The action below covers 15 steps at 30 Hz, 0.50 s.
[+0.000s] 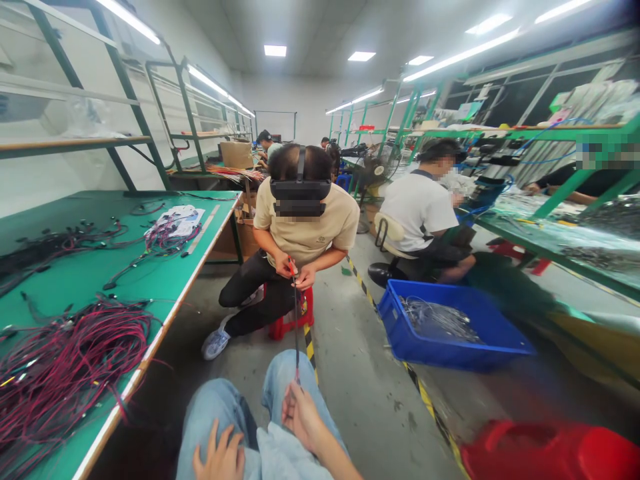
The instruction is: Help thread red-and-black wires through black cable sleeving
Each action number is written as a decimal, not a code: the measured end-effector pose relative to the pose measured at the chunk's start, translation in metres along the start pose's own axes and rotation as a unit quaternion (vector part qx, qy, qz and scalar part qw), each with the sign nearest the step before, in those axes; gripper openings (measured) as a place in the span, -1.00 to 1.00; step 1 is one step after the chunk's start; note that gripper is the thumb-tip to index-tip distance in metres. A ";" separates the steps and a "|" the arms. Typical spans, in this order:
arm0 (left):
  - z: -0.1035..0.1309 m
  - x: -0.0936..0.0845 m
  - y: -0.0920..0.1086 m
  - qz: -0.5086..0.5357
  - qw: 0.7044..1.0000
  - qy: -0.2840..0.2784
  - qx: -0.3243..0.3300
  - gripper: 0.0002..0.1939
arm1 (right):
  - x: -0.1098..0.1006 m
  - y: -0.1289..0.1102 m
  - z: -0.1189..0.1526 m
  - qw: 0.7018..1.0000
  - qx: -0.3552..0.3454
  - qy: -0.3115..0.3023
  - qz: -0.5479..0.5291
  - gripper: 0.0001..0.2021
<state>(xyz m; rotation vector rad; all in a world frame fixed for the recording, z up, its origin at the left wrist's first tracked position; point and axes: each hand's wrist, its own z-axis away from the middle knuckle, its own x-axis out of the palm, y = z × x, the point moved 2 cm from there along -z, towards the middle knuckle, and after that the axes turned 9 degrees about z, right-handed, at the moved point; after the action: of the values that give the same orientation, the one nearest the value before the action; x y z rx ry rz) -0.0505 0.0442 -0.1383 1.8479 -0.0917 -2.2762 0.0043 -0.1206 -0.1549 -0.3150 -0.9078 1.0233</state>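
A thin dark cable (297, 333) runs from the person seated opposite down to my right hand (300, 410), whose fingers are closed on its near end over my right knee. The facing person's hands hold the cable's far end, along with a small red tool (291, 267). My left hand (220, 453) rests on my left thigh with its fingers spread, holding nothing.
On the left, a green table (200, 267) carries a large heap of red and black cables (85, 360). To the right are a blue bin (450, 357) with cables, a red object (550, 453) and another seated person (417, 207).
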 end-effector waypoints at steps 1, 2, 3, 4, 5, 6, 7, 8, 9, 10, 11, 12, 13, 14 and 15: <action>0.000 0.001 0.000 0.001 1.000 0.001 0.002 -0.57 | 0.000 0.000 0.000 1.000 0.000 0.003 -0.002 -0.53; -0.001 0.001 0.000 0.001 1.000 0.002 0.003 -0.57 | 0.000 -0.001 0.000 1.000 0.000 0.006 -0.004 -0.52; -0.001 0.002 -0.001 0.000 1.000 0.003 0.004 -0.57 | 0.001 -0.001 0.000 1.000 0.000 0.009 -0.006 -0.52; -0.001 0.003 -0.001 -0.001 1.000 0.003 0.003 -0.56 | 0.001 -0.001 0.000 1.000 -0.001 0.011 -0.007 -0.51; -0.001 0.003 -0.001 0.000 1.000 0.003 0.002 -0.56 | 0.001 -0.001 0.001 1.000 0.000 0.012 -0.007 -0.51; -0.001 0.003 -0.001 0.005 1.000 0.001 0.000 -0.56 | 0.002 -0.001 0.001 1.000 0.000 0.012 -0.006 -0.50; 0.000 0.002 -0.002 0.013 1.000 -0.003 -0.003 -0.56 | 0.002 0.000 0.002 1.000 0.000 0.011 -0.003 -0.50; 0.001 0.001 -0.002 0.027 1.000 -0.009 -0.008 -0.56 | 0.001 0.002 0.002 1.000 0.001 0.010 -0.001 -0.50; 0.002 0.000 -0.002 0.044 0.999 -0.017 -0.013 -0.56 | 0.000 0.003 0.002 1.000 0.001 0.010 -0.001 -0.50; 0.003 -0.001 -0.003 0.067 0.997 -0.027 -0.019 -0.57 | -0.002 0.005 0.001 1.000 0.002 0.013 -0.002 -0.50; 0.004 -0.002 -0.004 0.092 0.995 -0.038 -0.024 -0.59 | -0.006 0.006 -0.001 1.000 0.005 0.016 -0.001 -0.51; 0.004 -0.003 -0.006 0.119 0.991 -0.049 -0.027 -0.61 | -0.010 0.007 -0.004 1.000 0.010 0.020 0.002 -0.52; 0.003 -0.002 -0.008 0.145 0.987 -0.059 -0.026 -0.63 | -0.014 0.008 -0.009 0.999 0.025 0.017 0.016 -0.52; 0.001 0.001 -0.010 0.168 0.983 -0.066 -0.023 -0.65 | -0.018 0.008 -0.014 0.998 0.041 0.005 0.041 -0.54; -0.001 0.005 -0.013 0.187 0.980 -0.072 -0.019 -0.65 | -0.021 0.006 -0.018 0.996 0.049 -0.010 0.076 -0.55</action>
<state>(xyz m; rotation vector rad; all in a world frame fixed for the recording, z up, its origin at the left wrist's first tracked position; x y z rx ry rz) -0.0518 0.0559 -0.1461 1.4941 -0.3802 -2.1227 0.0101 -0.1321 -0.1806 -0.2957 -0.8580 1.2082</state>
